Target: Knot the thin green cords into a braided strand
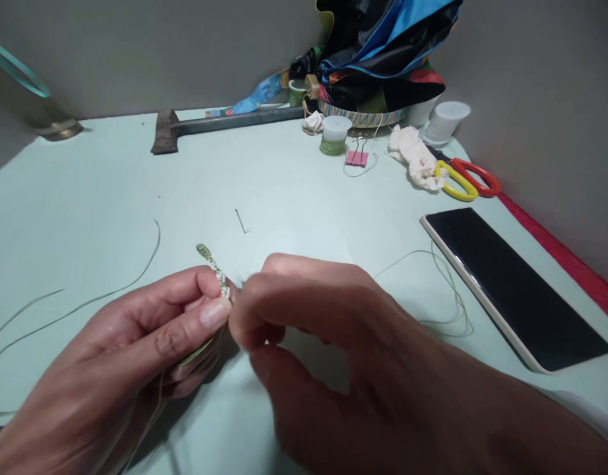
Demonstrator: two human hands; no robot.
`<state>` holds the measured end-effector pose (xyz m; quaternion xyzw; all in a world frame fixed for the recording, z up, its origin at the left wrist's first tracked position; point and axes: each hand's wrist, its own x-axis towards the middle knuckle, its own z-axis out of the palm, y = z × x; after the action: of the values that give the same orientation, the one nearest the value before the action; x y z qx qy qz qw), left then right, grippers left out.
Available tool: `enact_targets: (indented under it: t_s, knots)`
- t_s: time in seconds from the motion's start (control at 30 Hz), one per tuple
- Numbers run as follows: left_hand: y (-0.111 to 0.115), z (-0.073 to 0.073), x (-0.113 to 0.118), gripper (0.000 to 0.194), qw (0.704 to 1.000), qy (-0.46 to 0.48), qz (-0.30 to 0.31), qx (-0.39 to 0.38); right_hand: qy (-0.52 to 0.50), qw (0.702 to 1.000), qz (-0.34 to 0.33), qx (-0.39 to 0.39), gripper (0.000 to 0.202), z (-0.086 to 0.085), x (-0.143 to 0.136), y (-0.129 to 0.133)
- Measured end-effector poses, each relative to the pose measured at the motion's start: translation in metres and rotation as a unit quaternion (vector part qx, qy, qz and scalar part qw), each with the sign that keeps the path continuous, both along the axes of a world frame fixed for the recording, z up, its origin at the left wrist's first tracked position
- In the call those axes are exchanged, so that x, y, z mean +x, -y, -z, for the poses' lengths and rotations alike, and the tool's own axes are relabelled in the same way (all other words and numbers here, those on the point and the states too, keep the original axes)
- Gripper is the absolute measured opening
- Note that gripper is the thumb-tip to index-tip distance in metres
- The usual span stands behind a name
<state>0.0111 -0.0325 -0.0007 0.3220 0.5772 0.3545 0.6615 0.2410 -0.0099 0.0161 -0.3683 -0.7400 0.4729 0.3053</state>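
My left hand (150, 336) pinches a narrow knotted cord band (216, 267) between thumb and index finger. The band is green with white knots or beads, and a small green loop tops its upper end. Thin green cords run down behind the left palm. Close against the band, my right hand (334, 323) has its fingers curled together, slightly blurred. Whatever sits between those fingertips is hidden by the hand itself. Loose green cord (455, 297) trails on the table to the right of this hand, and another thin cord (111, 290) curves out on the left.
A dark phone (512, 284) lies at right. Behind it are red-and-yellow scissors (465, 178), crumpled white cloth (417, 158), a pink binder clip (357, 158) and a green thread spool (334, 136). A hammer-like tool (235, 122) lies along the back, near bundled blue-black fabric (383, 59).
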Motion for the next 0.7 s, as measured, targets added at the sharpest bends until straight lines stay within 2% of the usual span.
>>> enact_targets:
  t_s: [0.1, 0.17, 0.23, 0.4, 0.5, 0.7]
  knots:
    - [-0.004, -0.001, 0.005, 0.039, 1.0, 0.005, 0.0, 0.01, 0.038, 0.998, -0.02, 0.041, 0.028, -0.001, -0.003, -0.005]
    - [-0.004, -0.001, 0.005, 0.038, 1.0, -0.002, 0.0, 0.026, 0.096, 0.994, -0.026, 0.039, 0.037, -0.002, -0.009, -0.008]
    - [-0.002, -0.002, 0.006, 0.037, 0.999, -0.005, 0.006, 0.041, 0.116, 0.992, -0.02, 0.034, 0.034, -0.003, -0.015, -0.011]
    - [-0.002, -0.002, 0.006, 0.036, 0.998, -0.014, 0.025, 0.058, 0.042, 0.999, -0.011, 0.014, 0.011, -0.004, -0.028, -0.015]
    - [-0.002, 0.002, 0.003, 0.035, 0.996, -0.052, 0.031, 0.064, 0.024, 1.0, -0.001, 0.011, 0.011, -0.006, -0.031, -0.019]
    - [0.009, 0.012, -0.009, 0.026, 0.993, -0.046, 0.024, 0.11, -0.001, 1.0, 0.019, 0.009, 0.013, -0.007, -0.031, -0.021]
